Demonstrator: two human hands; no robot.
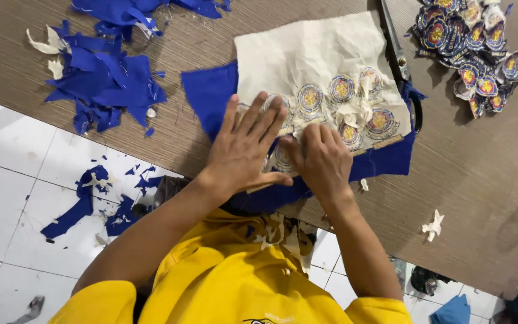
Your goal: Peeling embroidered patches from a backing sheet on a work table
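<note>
On the brown wood-grain table [481, 180], the left hand [244, 150] presses flat, fingers spread, on a cream backing sheet over blue cloth [325, 66], while the right hand [325, 159], fingers bunched, picks at a round embroidered badge [283, 157]. Many cut badges [469, 48] are piled aside; about seven remain on the sheet.

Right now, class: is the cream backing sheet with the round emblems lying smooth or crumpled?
Crumpled. The cream backing sheet shows creases and wrinkles throughout, while the left hand and right hand press on its near edge.

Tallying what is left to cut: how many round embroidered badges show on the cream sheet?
About 6 round badges show on the cream sheet, clustered along its lower edge beyond the left hand and right hand; the hands may hide more.
</note>
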